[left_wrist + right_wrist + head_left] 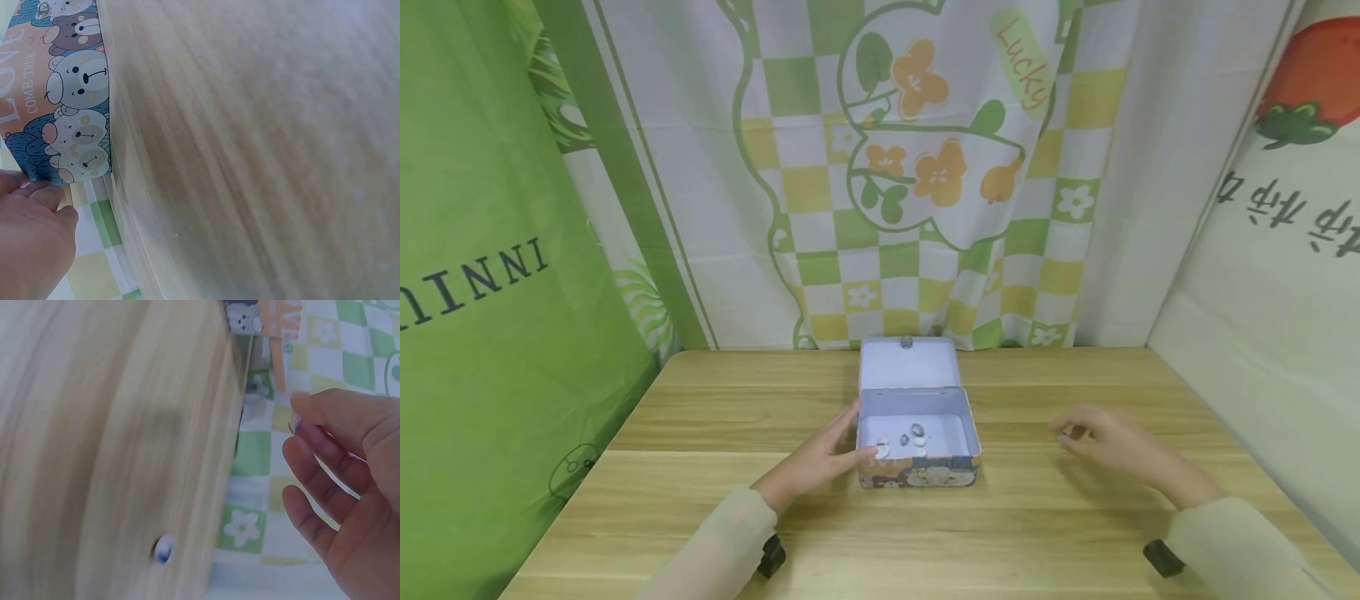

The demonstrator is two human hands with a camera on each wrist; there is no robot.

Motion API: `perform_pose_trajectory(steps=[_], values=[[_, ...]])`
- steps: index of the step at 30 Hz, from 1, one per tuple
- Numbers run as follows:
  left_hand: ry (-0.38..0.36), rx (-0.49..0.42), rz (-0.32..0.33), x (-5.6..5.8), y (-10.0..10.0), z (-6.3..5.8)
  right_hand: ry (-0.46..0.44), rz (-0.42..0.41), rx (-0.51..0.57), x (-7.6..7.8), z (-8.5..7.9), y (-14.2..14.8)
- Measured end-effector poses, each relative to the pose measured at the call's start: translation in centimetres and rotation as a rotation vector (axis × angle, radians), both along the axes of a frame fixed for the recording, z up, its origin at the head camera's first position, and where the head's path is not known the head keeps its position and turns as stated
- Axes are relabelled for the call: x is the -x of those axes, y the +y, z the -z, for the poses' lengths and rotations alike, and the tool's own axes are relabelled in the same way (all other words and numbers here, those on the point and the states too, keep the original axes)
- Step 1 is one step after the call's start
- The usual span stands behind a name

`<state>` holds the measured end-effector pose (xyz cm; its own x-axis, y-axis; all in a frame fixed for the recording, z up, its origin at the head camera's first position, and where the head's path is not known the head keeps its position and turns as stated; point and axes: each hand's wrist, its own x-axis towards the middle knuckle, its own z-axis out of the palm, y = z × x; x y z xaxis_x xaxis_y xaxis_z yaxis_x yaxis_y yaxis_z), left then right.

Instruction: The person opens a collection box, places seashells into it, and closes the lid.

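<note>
A hinged tin box (917, 475) stands on the table with its lid (910, 364) tipped back. Several small pale and brownish shells (917, 430) lie inside it. My left hand (816, 461) holds the box's left side, its thumb over the front left rim; in the left wrist view, bears printed on the tin (81, 81) show above the fingers. Out to the right of the box, my right hand (1112, 446) is raised over the table. Between thumb and forefinger it pinches a small shell (294, 423), mostly hidden. Another small shell (164, 549) lies on the tabletop in the right wrist view.
The wooden table (737, 400) ends at a patterned curtain (917, 275) behind the box. A green cloth (512, 333) hangs along the left side and a pale one (1262, 333) along the right.
</note>
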<state>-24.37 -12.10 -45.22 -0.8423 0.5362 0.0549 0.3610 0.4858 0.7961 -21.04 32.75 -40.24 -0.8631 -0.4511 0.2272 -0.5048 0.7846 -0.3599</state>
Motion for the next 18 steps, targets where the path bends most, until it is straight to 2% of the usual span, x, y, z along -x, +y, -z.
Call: perform_pose_trajectory(steps=[7,12,18], values=[[-0.016,-0.002,0.000,-0.1,0.0,-0.2,0.024,-0.073,0.020,0.9,-0.9,-2.7],[-0.013,-0.002,0.000,-0.2,0.0,-0.3,0.046,-0.147,0.032,1.9,-1.1,-4.7],[-0.011,-0.007,-0.002,-0.2,0.0,-0.4,0.065,-0.196,0.079,2.9,-1.1,-7.2]])
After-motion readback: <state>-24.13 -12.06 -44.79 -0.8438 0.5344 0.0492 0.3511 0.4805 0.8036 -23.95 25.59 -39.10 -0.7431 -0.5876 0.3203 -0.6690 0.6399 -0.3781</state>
